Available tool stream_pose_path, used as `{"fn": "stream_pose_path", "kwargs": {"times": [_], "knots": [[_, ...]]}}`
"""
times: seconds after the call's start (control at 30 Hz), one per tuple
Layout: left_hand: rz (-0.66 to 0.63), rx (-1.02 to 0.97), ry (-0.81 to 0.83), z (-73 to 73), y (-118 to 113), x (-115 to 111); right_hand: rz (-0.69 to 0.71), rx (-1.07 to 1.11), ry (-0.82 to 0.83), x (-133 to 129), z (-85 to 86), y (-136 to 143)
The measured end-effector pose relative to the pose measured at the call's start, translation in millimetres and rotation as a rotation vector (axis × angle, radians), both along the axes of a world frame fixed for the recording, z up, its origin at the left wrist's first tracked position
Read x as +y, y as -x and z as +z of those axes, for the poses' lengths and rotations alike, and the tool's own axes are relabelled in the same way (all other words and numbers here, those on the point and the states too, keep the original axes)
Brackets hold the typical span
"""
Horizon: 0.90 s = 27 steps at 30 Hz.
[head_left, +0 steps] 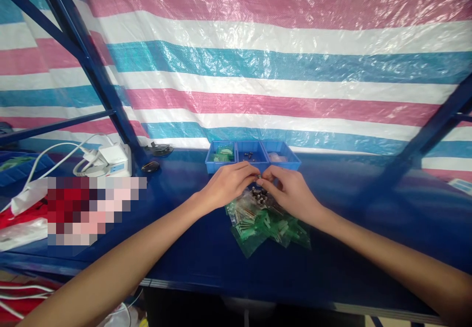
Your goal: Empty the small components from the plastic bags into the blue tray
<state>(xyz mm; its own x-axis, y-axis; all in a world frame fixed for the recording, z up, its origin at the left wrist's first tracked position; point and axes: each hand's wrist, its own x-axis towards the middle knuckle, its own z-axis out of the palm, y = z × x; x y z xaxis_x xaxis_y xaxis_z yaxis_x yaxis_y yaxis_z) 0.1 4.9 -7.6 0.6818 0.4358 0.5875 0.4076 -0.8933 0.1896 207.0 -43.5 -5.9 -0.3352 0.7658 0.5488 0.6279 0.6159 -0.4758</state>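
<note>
My left hand [233, 182] and my right hand [289, 189] meet just in front of the blue bins, fingertips pinched together around a small dark metallic piece [258, 176]. The piece is too small to name. Below the fingers lies a little heap of dark metal parts [260, 195] on clear plastic. Nearer to me, green and clear plastic bags [254, 231] with long thin pieces inside are spread on the blue table [199, 263]. Behind my hands stand three joined blue bins: the left bin [221, 165] holds green packets, the middle one a few dark parts, the right one pale pieces.
A white power strip [120, 162] with cables stands at the left, near a black object [150, 166]. Red and clear plastic items [27, 219] lie at the left edge, partly pixelated. Blue metal posts rise on both sides before a striped sheet [276, 66].
</note>
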Motion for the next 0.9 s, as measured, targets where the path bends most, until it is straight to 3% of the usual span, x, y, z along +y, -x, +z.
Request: {"fn": "stream_pose_path", "kwargs": {"times": [0.2,0.37,0.5,0.63,0.9], "knots": [[0.079,0.048,-0.053,4.0,3.2,3.7,-0.04,-0.176,-0.077,12.3,7.4,-5.2],[0.217,0.001,-0.092,11.7,19.4,20.0,-0.104,-0.339,-0.229,64.0,17.3,-7.9],[0.255,0.032,-0.126,8.3,30.5,35.5,-0.132,-0.407,-0.246,93.3,13.8,-11.7],[0.218,0.058,-0.128,1.5,31.7,44.6,-0.15,-0.422,-0.219,84.0,7.9,-24.9],[0.179,-0.013,0.038,-0.4,26.7,46.0,-0.137,-0.203,-0.123,58.5,1.5,-43.4]]}}
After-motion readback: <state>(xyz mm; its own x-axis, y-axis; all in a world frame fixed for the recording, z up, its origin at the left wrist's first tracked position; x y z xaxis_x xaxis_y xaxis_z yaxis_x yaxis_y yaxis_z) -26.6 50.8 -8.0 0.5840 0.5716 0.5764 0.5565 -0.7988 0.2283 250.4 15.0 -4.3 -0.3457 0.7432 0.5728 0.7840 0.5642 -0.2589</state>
